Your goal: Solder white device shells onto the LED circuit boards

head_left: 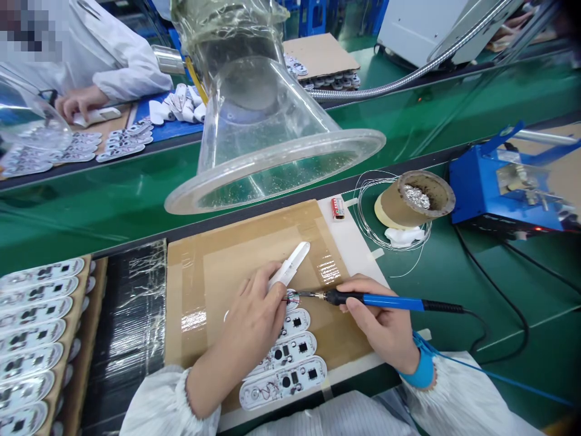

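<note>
My right hand [379, 321] grips a blue soldering iron [393, 301], its tip pointing left at the end of a white circuit board [293, 299]. Thin wires show at that tip. In my left hand [256, 312] is a white plastic housing [290, 265], slanting up to the right over the cardboard sheet [218, 236]. My left fingers also cover most of the board under the tip. Below them lie several more oval circuit boards [284, 383] with black chips, in a row toward me. A blue wrist strap [422, 363] circles my right wrist.
A clear fume hood [276, 163] hangs over the bench. At right are a solder wire coil [363, 209], a cardboard pot [394, 203] and a blue soldering station [494, 188]. Stacked boards [31, 327] stand at left. Across the divider, a co-worker's hand [82, 103] touches a white part.
</note>
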{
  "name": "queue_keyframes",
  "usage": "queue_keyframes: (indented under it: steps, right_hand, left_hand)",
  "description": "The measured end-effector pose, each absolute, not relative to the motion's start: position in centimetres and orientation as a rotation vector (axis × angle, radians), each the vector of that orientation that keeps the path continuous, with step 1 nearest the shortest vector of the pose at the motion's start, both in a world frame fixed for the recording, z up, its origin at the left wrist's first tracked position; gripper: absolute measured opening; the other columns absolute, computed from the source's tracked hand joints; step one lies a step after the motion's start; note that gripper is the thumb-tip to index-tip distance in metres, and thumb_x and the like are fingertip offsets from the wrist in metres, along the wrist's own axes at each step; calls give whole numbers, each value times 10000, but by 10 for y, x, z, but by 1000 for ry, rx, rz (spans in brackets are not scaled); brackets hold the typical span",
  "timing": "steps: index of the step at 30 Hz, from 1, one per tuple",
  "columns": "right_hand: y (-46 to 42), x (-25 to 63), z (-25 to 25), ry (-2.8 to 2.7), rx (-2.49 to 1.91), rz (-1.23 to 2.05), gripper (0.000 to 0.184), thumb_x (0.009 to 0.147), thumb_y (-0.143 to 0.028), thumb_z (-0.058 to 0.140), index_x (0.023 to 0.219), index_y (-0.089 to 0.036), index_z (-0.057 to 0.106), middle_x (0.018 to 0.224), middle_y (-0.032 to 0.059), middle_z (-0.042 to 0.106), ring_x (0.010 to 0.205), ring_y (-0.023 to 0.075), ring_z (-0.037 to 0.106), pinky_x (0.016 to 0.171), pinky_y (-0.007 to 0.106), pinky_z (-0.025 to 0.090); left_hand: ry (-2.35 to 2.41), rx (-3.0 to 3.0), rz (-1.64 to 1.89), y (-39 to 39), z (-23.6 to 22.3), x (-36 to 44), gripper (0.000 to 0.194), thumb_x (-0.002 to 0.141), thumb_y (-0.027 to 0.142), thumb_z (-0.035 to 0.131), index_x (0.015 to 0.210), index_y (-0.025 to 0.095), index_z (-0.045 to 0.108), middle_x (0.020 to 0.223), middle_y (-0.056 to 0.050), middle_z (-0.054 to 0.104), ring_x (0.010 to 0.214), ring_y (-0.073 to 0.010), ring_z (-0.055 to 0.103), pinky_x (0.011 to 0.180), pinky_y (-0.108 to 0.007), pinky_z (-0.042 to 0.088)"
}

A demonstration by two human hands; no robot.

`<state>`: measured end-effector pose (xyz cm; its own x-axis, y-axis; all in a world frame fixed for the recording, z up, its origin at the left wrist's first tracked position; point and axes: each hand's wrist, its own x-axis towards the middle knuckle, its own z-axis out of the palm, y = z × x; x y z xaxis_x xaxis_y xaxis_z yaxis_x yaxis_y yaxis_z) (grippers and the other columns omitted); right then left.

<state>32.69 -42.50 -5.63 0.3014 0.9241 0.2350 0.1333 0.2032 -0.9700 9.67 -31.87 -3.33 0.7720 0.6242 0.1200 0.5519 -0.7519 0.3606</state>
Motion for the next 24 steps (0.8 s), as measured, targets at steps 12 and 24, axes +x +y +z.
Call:
queue_keyframes:
  steps: [12,24]
  right_hand:
    - [-426,328,-56,-1142,-1245,731,207,1015,-147,657,1126,-275,777,944,18,743,816,161,718,729,267,612]
    - [-428,328,-56,-1169,-1239,771,226,1010,-133,650,1128,-282,772,972,15,746,840,152,710,736,248,615]
  left_hand:
    - [903,2652,342,-319,-32,97,143,1056,92,451,1012,228,444,1457,-163,512,1185,-342,643,873,-576,652]
    - [919,2610,327,-319,-35,97,141,1063,102,457,1013,233,440,1462,-152,510,1219,-338,634,923,-586,649]
